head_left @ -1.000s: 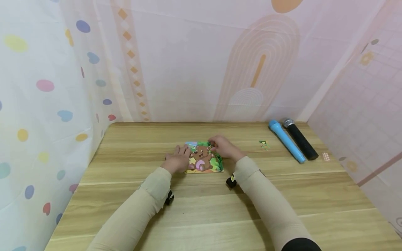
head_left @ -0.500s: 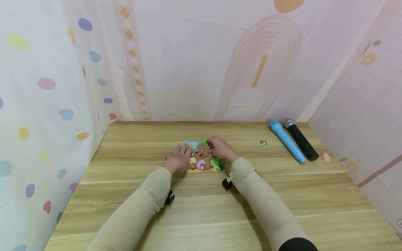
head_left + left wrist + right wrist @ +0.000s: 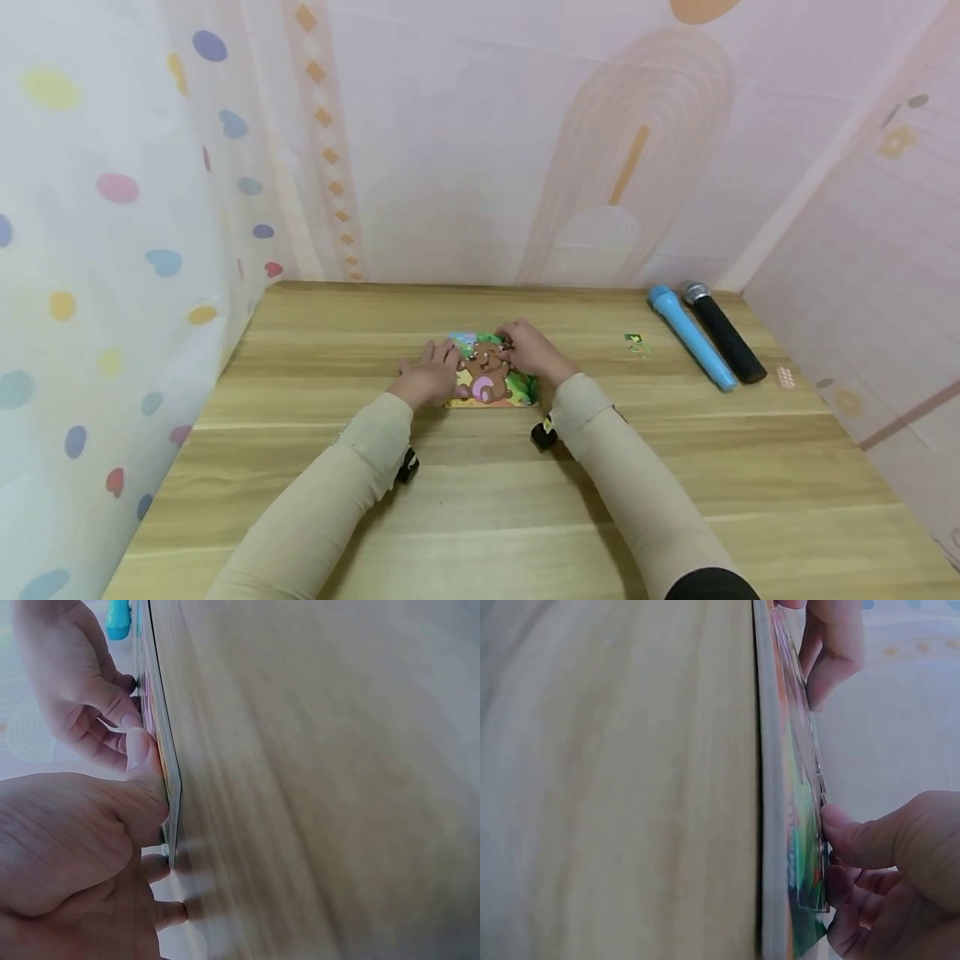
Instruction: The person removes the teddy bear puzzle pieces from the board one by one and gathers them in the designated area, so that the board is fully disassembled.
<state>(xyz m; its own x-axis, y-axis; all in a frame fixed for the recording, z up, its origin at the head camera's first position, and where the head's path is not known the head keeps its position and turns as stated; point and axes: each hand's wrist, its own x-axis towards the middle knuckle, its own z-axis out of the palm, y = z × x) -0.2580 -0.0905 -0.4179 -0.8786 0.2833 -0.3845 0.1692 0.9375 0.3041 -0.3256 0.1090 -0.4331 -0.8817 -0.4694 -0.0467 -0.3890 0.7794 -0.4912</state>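
Observation:
A bear picture puzzle [image 3: 486,379] lies flat on the wooden table between both hands. My left hand [image 3: 427,375] rests on its left side with the fingers extended; in the left wrist view its thumb [image 3: 146,776] presses on the board near the edge. Over the upper right corner, my right hand [image 3: 531,350] has its fingers curled and pinches a small puzzle piece [image 3: 827,856] against the picture, its thumb and index close together. Most of that piece is hidden by the fingers. A loose green puzzle piece [image 3: 637,344] lies to the right, apart from the board.
A blue microphone [image 3: 693,337] and a black microphone [image 3: 726,333] lie side by side at the back right. Beyond them is a small pink-dotted patch [image 3: 785,377]. Patterned cloth [image 3: 465,167] hangs behind the table [image 3: 480,517] and along both sides.
My right wrist has shifted slightly left, its fingers staying at the puzzle's upper right corner. The left hand keeps its place on the board. The head view has tilted a little.

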